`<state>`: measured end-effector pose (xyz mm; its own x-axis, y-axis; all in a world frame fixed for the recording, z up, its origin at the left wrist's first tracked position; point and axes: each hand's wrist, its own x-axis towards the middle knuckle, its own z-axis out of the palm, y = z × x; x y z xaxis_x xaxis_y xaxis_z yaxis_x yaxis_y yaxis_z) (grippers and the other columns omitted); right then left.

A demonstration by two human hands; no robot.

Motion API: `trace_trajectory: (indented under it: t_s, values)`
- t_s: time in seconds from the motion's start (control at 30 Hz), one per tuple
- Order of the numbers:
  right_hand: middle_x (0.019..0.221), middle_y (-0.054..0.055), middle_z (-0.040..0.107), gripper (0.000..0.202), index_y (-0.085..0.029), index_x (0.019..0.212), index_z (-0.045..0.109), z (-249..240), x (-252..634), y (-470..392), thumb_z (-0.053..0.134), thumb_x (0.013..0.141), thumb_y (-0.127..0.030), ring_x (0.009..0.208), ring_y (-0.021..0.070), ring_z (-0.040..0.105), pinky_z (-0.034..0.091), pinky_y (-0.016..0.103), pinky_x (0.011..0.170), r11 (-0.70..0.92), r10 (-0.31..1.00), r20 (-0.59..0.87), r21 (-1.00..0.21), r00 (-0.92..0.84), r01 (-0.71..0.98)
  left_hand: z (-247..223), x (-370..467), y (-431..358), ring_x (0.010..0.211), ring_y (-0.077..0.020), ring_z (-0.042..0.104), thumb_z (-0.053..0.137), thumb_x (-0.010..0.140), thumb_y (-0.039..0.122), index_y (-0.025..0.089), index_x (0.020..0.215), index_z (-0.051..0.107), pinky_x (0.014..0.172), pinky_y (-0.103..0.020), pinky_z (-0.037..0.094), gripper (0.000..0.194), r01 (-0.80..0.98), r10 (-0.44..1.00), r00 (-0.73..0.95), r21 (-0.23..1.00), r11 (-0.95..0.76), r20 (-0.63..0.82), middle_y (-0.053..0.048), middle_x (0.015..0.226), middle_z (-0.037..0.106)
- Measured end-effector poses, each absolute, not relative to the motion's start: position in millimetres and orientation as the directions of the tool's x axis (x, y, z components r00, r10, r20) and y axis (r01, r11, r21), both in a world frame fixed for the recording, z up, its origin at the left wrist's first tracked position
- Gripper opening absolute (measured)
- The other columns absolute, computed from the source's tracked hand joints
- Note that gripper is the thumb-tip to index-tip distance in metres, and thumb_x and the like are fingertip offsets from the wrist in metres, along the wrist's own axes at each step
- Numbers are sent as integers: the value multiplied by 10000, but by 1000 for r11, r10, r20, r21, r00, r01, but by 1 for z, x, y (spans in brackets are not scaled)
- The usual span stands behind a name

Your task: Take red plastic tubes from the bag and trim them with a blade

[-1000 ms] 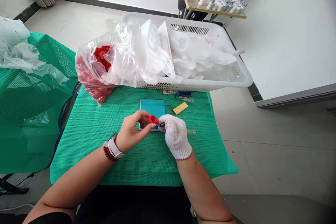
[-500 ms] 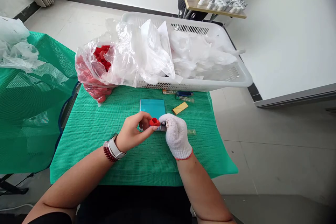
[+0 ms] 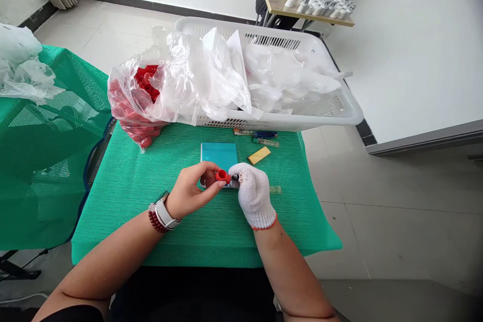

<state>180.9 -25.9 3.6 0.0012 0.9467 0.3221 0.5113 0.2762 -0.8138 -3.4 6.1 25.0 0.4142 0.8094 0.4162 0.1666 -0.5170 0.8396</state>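
Note:
My bare left hand [image 3: 196,185] pinches a small red hollow part [image 3: 222,175] between thumb and fingers, its round opening facing up. My right hand [image 3: 252,190], in a white knit glove, is closed on a small dark-tipped tool [image 3: 235,177]. The tool's tip is at the right side of the red part; whether they touch is too small to tell. Most of the tool is hidden by the glove. Just beyond both hands a teal square pad [image 3: 219,153] lies on the green mesh cloth [image 3: 158,226].
Behind the pad lie a yellow block [image 3: 259,155] and a blue cutter [image 3: 265,134]. A plastic bag of red parts [image 3: 139,105] sits at the back left, against a white basket [image 3: 302,122] holding plastic bags. Farther back, a gloved person works at a wooden table [image 3: 277,8].
The red part has tilted and shifted slightly to the right in my left hand. My right hand has barely moved. The other person's gloved hands have moved.

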Motion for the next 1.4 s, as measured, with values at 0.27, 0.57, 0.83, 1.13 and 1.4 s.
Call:
trace_trajectory:
  t_s: [0.27, 0.57, 0.83, 1.13, 1.4]
  values:
    - [729, 33, 639, 406, -186, 806, 649, 5, 180, -27, 323, 1008, -321, 628, 129, 576, 462, 246, 578, 259, 959, 282, -825, -31, 502, 24, -4, 8, 549, -75, 531, 694, 870, 276, 180, 906, 577, 526, -177, 451, 156, 192, 822, 384, 834, -517, 421, 50, 634, 582]
    - [737, 45, 651, 451, -181, 817, 641, 10, 178, -26, 275, 1021, -348, 646, 137, 593, 482, 251, 593, 248, 959, 284, -803, -18, 542, 26, -4, 7, 559, -81, 559, 618, 925, 257, 170, 1013, 613, 542, -183, 466, 124, 165, 818, 392, 842, -513, 421, 33, 654, 633]
    - [748, 41, 646, 450, -193, 804, 628, 6, 180, -26, 273, 1018, -369, 659, 139, 603, 504, 253, 607, 236, 962, 274, -822, -2, 519, 25, -4, 7, 553, -79, 541, 680, 872, 249, 179, 947, 605, 544, -190, 467, 127, 169, 820, 410, 850, -498, 399, 44, 636, 599]
    - [750, 43, 644, 417, -185, 811, 644, 5, 180, -26, 311, 1009, -339, 659, 138, 595, 487, 253, 597, 255, 960, 278, -816, -35, 519, 26, -4, 7, 547, -79, 538, 676, 879, 274, 181, 917, 584, 534, -186, 451, 136, 199, 828, 391, 842, -502, 402, 50, 630, 592]
    - [752, 47, 655, 435, -188, 819, 646, 7, 178, -26, 290, 1014, -345, 644, 138, 594, 487, 252, 580, 252, 959, 282, -805, -26, 537, 27, -4, 8, 539, -83, 541, 642, 906, 276, 175, 959, 612, 527, -186, 457, 118, 168, 824, 388, 847, -504, 414, 39, 623, 606]
